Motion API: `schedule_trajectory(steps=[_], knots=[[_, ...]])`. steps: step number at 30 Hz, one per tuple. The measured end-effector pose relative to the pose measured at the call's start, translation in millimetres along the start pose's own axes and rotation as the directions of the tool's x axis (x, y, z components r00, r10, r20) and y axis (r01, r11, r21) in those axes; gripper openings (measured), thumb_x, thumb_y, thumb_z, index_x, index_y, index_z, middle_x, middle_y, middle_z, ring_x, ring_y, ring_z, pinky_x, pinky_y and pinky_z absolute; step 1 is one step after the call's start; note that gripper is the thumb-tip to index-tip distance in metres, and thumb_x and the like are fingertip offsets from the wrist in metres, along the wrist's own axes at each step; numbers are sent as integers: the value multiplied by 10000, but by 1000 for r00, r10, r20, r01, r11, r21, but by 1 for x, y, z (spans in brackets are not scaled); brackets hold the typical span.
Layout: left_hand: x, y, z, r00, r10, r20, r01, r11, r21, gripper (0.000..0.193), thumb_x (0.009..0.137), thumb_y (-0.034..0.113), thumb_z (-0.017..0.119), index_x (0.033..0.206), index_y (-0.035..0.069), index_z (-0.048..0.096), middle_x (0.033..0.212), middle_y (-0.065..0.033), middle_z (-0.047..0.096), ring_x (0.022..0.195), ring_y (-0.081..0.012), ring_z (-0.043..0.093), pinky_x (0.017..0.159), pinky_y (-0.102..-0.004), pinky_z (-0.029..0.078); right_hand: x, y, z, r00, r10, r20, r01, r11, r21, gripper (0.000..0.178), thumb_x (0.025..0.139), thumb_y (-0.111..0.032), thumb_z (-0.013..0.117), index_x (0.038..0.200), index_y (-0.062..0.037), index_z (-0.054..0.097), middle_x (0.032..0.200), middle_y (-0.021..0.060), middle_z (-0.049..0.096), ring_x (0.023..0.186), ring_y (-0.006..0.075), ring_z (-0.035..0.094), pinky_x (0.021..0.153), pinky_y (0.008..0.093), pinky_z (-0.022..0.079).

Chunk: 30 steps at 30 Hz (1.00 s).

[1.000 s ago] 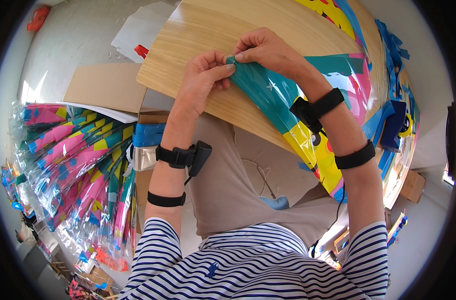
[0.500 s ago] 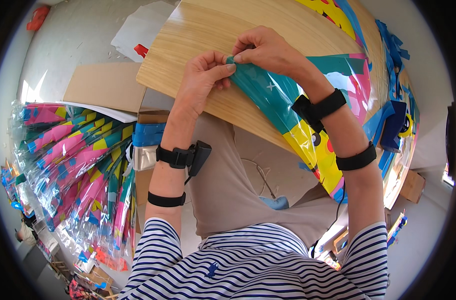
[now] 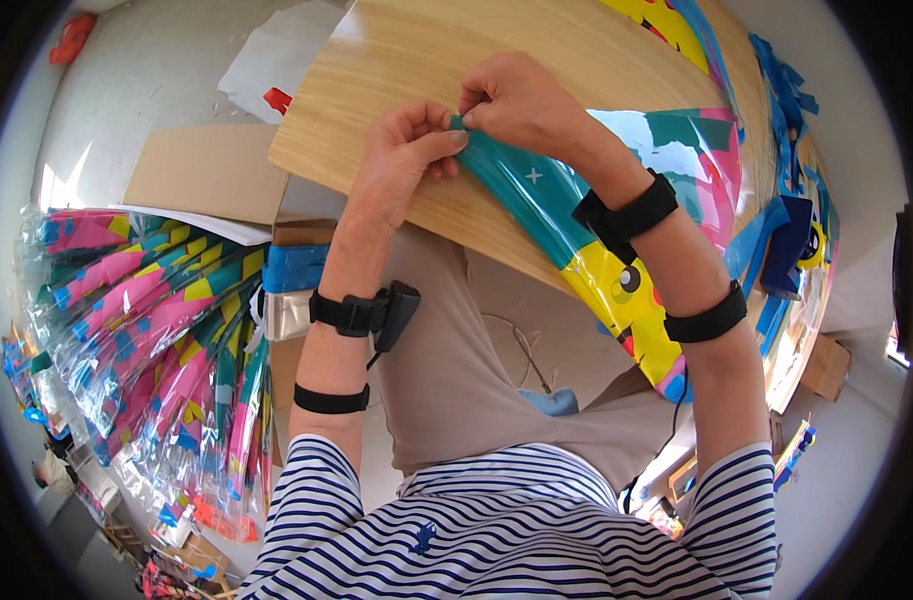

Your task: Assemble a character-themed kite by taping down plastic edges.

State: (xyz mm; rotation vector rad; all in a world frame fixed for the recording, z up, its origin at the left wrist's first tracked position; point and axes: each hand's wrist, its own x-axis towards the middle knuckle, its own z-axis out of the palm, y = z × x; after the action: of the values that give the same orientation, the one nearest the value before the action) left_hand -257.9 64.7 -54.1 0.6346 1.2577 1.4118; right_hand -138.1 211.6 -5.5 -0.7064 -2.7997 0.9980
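A glossy, kite-shaped printed plastic sheet (image 3: 522, 190), green, yellow and pink with a cartoon face, lies across the table edge, one side hanging over my lap. My left hand (image 3: 402, 155) pinches its narrow green tip between thumb and fingers. Right beside it, my right hand (image 3: 522, 105) has its thumb and fingers closed at the same tip, the other fingers curled in. The exact spot between the fingertips is too small to make out. My right forearm covers part of the sheet.
The wooden table (image 3: 397, 60) has a rounded left corner. Left of me stand a cardboard box (image 3: 207, 175) and a large heap of colourful folded pieces in clear wrap (image 3: 147, 340). Blue strips (image 3: 777, 90) and a dark blue box (image 3: 789, 248) lie along the right side.
My right hand has shifted slightly left and rolled inward at the green tip. The sheet has moved a little with it; my left hand keeps its pinch almost in place.
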Motion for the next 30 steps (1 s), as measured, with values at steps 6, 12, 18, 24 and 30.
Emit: schedule_trajectory(steps=[6,12,18,24,30], knots=[[1,0,-1,1000,-3,8,3,1000,-22,80,902,94,727,956,58,681,772,19,662,647,-56,602,602,-190,426,-3,5,-2,999,42,16,-44,984,175,170,726,-102,709,835,28,712,740,140,668,703,216,634,654,332,508],[1,-2,-4,1000,-8,1,8,1000,-5,87,909,103,729,961,59,676,792,15,661,651,-67,604,608,-195,454,-1,-15,1,998,-62,26,68,913,-403,158,761,-106,718,854,21,713,756,86,674,728,180,630,671,326,514],[0,1,-3,999,-34,-13,32,995,-97,74,903,103,710,939,53,669,766,7,652,655,-75,600,613,-210,442,-9,24,-5,1000,4,18,-9,963,271,120,822,-68,692,899,24,697,798,73,683,762,153,622,719,308,508],[-2,3,-4,999,-42,-15,41,994,-104,80,922,119,702,958,56,669,792,11,654,671,-77,603,630,-206,456,-8,30,-2,998,51,41,-62,950,306,93,839,-50,683,887,29,685,778,51,662,755,125,585,718,292,497],[0,1,-7,999,-42,8,43,993,-110,80,930,122,704,961,58,668,795,15,652,673,-72,602,623,-201,465,-10,26,1,999,18,-47,-6,972,234,87,831,-37,670,867,42,666,767,88,664,748,141,600,707,301,500]])
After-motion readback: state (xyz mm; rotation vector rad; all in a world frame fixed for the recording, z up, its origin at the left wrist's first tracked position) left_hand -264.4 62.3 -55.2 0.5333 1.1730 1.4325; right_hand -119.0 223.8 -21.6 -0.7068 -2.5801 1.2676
